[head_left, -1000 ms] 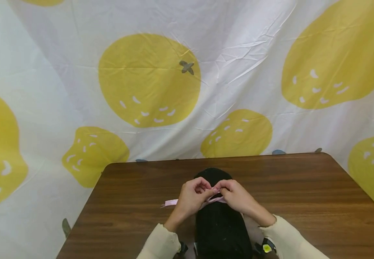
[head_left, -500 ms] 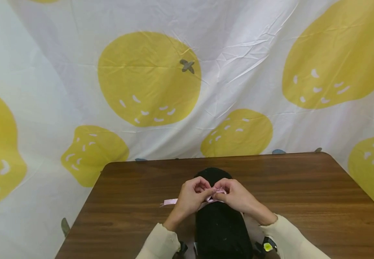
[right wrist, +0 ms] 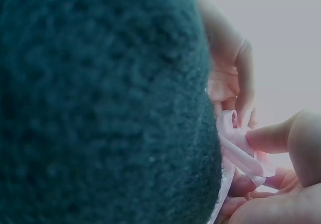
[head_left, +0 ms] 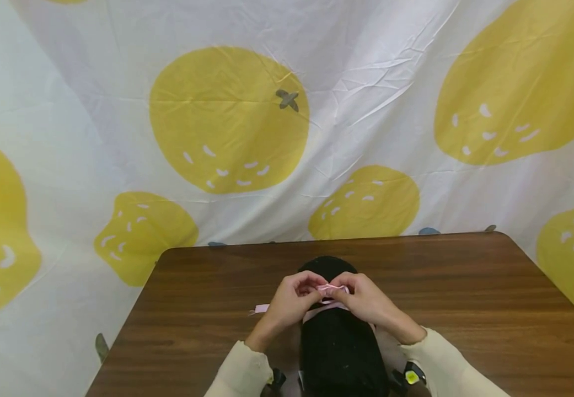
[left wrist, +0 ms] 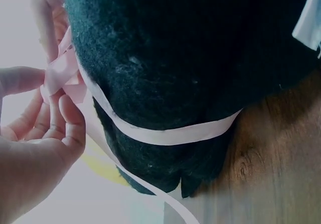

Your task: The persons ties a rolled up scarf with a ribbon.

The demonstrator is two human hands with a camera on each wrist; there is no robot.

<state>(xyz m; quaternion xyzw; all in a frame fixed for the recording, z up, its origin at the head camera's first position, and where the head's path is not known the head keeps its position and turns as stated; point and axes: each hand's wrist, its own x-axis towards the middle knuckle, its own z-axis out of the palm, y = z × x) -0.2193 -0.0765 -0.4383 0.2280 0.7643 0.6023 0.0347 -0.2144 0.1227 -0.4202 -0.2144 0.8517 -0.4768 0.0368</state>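
Note:
A black fuzzy fabric roll [head_left: 343, 347] lies lengthwise between my forearms, with a pink satin ribbon [left wrist: 173, 136] wrapped round it. On its upper side both hands meet at the ribbon. My left hand [head_left: 289, 298] pinches a gathered part of the ribbon between thumb and fingers. Close against it, my right hand [head_left: 368, 300] pinches a folded loop [right wrist: 243, 158], thumb on top. The crossing of the strands is partly hidden by fingers. A loose ribbon tail [head_left: 262, 309] sticks out left of my left hand.
The roll rests on a dark wooden table [head_left: 207, 331]. Behind the table hangs a white cloth [head_left: 361, 99] printed with yellow fruit. A white tag [left wrist: 308, 20] shows on the roll's side. Dark wrist straps [head_left: 414, 374] sit near both sleeves.
The ribbon between the fingertips has been gathered, and more of it now shows bunched there. My fingertips have shifted slightly apart. The roll has stayed in place.

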